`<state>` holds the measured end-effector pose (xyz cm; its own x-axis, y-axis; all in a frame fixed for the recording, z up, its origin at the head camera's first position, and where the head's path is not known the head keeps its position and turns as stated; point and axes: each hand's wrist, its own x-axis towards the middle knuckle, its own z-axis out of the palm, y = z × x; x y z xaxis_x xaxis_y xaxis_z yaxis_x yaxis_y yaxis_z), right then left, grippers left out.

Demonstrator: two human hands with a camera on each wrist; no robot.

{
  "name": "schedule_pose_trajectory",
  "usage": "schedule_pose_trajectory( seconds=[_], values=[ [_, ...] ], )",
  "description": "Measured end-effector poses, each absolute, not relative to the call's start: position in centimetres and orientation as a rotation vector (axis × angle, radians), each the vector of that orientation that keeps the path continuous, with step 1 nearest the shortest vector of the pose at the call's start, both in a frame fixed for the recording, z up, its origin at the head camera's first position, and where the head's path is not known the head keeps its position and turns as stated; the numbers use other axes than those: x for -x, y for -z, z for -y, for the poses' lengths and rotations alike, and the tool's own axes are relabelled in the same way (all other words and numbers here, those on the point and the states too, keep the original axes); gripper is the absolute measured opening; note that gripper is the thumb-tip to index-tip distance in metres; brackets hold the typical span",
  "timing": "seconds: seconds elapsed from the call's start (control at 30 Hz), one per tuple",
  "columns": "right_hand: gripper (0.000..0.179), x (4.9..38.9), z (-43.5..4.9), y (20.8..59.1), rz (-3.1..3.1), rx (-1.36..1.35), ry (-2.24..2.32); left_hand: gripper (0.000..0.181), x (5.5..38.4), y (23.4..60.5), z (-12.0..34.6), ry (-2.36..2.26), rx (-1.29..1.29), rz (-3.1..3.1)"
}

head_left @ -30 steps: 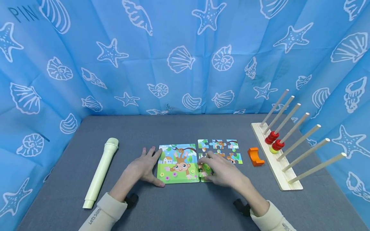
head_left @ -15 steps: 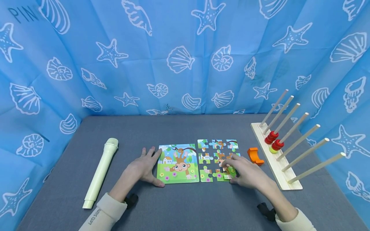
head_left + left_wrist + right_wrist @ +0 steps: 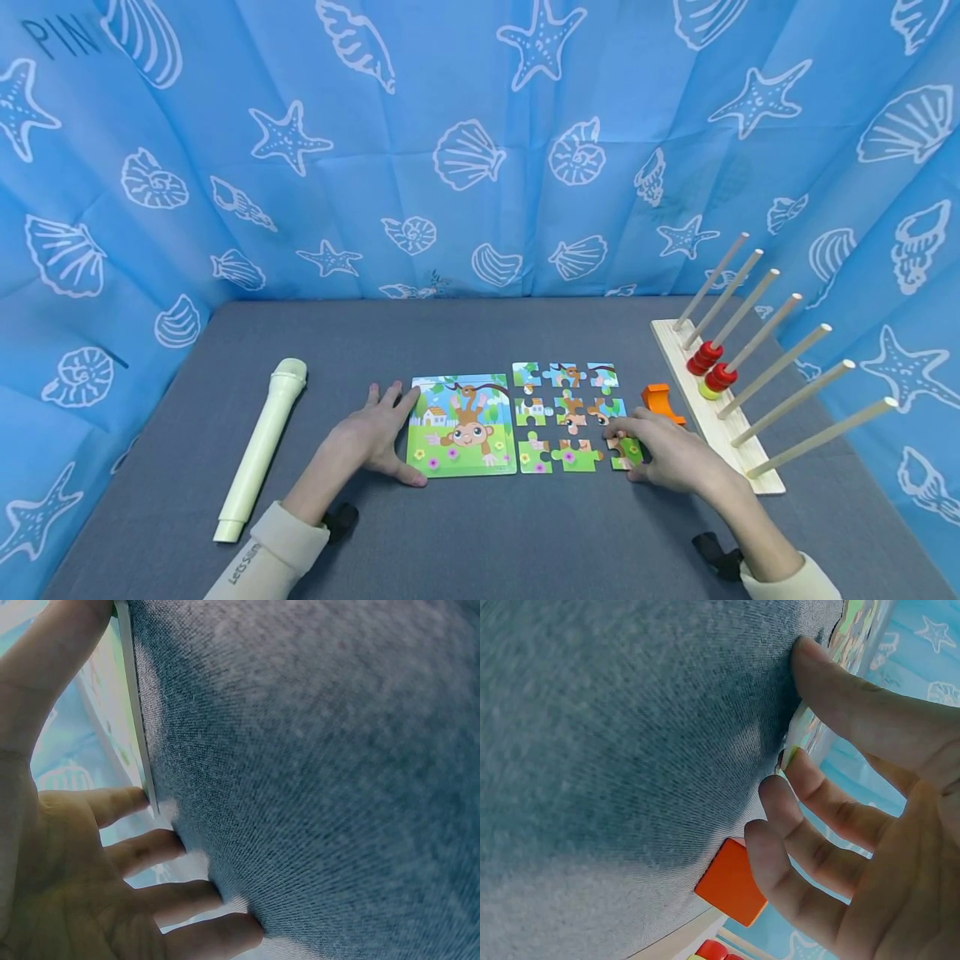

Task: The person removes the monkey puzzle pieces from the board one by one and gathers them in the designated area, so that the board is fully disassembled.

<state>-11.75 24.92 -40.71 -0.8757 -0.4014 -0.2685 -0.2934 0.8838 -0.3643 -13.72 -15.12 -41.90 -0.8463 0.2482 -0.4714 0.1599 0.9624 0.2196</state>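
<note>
A square picture board [image 3: 463, 429] with a monkey, a house and flowers lies mid-table. At its left side rests my left hand [image 3: 372, 435], fingers spread, with thumb and index finger at the board's edge. To the right of the board, loose jigsaw pieces [image 3: 577, 457] lie in three rows. My right hand [image 3: 667, 450] holds a green corner puzzle piece [image 3: 628, 451] at the near right of these rows, between thumb and index finger. In the right wrist view that puzzle piece [image 3: 796, 733] shows edge-on, low at the cloth; its other fingers are loosely bent.
An orange arch block [image 3: 660, 404] sits just beyond my right hand. Further right stands a wooden peg rack [image 3: 716, 408] with tall dowels and red and yellow rings [image 3: 705, 357]. A pale green toy microphone [image 3: 262, 450] lies at left. Blue shell-patterned curtain [image 3: 465, 208] surrounds the grey table.
My right hand has carried the green corner piece rightward from beside the board to the right end of the near row, uncovering the other pieces. My left hand stays put.
</note>
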Motion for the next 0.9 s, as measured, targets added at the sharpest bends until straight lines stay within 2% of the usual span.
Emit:
schedule_pose_trajectory(
  seconds=[0.13, 0.53, 0.9],
  values=[
    [0.056, 11.71, -25.06, 40.81, -2.715, 0.529, 0.467, 0.135, 13.64, 41.87, 15.11, -0.243, -0.295, -2.602],
    [0.047, 11.40, -25.38, 41.02, -2.709, 0.526, 0.491, 0.134, 13.55, 41.81, 15.20, -0.236, -0.305, -2.615],
    [0.054, 11.08, -25.34, 41.23, -2.722, 0.532, 0.482, 0.130, 13.59, 42.27, 15.58, -0.260, -0.314, -2.621]
  ],
)
